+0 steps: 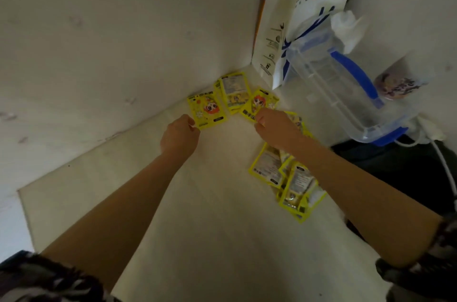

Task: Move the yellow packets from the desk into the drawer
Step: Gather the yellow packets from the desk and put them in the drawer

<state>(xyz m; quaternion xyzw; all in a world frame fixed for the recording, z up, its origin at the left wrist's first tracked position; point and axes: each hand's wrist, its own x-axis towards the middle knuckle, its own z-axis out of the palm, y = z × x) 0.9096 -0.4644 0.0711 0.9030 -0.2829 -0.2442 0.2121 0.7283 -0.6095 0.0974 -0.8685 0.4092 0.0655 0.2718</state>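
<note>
Several yellow packets lie on the pale desk (210, 202) near its far corner. My left hand (179, 134) pinches the near edge of one face-up packet (207, 110) with a cartoon face. My right hand (277, 127) pinches the near end of another cartoon-face packet (259, 103). Between these two, a couple of packets (233, 91) lie with their printed backs up against the wall. More packets (286, 183) are heaped under and beside my right forearm. The drawer is out of view.
A white paper coffee bag (304, 4) stands in the corner. A clear plastic box with blue clips (346, 89) sits to its right, with a round printed badge (398, 87) and a white cable (442, 165) beyond. A dark area (395, 173) lies past the desk's right edge.
</note>
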